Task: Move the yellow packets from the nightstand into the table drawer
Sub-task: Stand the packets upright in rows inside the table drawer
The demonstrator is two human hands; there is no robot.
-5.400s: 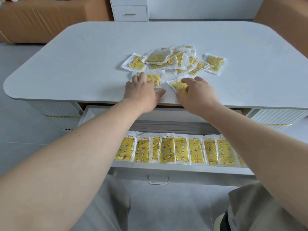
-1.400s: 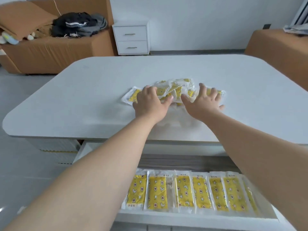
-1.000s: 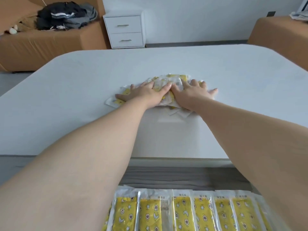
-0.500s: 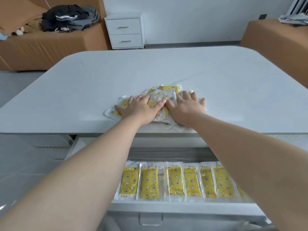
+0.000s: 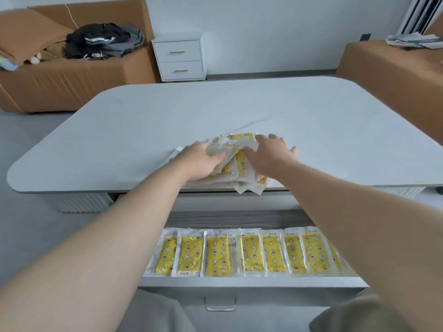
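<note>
Heap of yellow packets at the table's 6 o'clock edge, your left hand at its 9 o'clock, fingers curled round some, your right hand at 3 o'clock, fingers straight on top.

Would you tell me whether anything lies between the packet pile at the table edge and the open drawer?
Nothing visible does: the packet pile overhangs the table edge, directly above the open drawer, whose rear strip is bare.
</note>
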